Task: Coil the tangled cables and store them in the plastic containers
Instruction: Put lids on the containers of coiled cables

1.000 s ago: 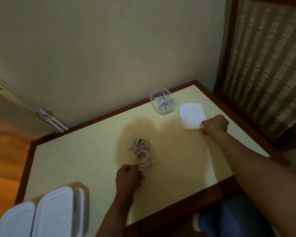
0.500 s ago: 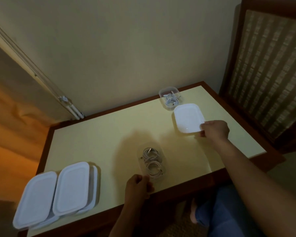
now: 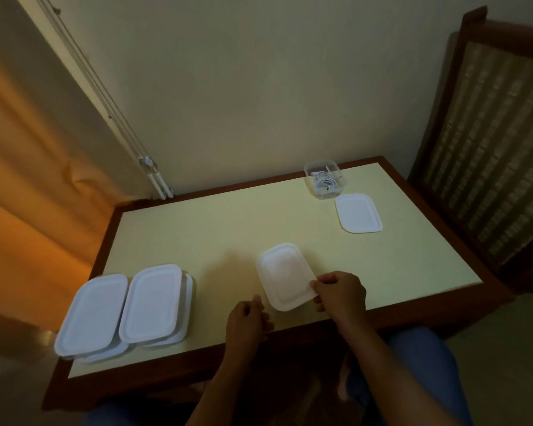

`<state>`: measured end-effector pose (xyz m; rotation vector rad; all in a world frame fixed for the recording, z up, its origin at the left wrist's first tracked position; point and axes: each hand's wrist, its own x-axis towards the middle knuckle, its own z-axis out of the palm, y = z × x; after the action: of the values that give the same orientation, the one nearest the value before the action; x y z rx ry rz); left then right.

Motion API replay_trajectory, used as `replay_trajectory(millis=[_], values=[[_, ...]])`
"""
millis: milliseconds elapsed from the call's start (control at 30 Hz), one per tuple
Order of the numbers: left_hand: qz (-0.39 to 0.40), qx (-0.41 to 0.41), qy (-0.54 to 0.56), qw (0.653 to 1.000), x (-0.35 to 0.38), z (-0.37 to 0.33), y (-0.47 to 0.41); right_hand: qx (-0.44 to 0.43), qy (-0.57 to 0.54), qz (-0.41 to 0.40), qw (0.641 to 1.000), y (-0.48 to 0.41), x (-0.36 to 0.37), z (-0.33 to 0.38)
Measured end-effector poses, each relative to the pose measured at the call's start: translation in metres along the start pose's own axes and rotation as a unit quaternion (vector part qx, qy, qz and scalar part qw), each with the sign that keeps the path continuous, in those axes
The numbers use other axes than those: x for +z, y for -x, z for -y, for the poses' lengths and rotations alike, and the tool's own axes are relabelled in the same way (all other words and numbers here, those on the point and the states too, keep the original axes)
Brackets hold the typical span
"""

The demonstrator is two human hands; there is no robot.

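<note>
At the table's (image 3: 197, 229) near edge, my right hand (image 3: 340, 295) pinches a white lid (image 3: 282, 276) by its near right corner. My left hand (image 3: 246, 318) sits just beside the lid's near left corner, fingers curled; I cannot tell if it holds anything. Far right, a coiled white cable (image 3: 324, 183) lies in an open container (image 3: 309, 177), with a second lid (image 3: 358, 217) flat beside it and closed containers (image 3: 151, 302) stacked near left.
</note>
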<state>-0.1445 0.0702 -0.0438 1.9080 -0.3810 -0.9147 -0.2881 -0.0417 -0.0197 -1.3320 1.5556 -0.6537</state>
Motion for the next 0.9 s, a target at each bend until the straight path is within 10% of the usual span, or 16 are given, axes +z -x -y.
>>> replay_trajectory(millis=[267,900], values=[[-0.007,0.082,-0.05,0.995,-0.009,-0.012,-0.013,-0.034,0.095,0.016,0.995,0.003,0.008,-0.006],[0.017,-0.042,-0.077,0.996,-0.034,-0.019,-0.026,0.046,0.065,0.211,0.974,-0.011,0.009,-0.005]])
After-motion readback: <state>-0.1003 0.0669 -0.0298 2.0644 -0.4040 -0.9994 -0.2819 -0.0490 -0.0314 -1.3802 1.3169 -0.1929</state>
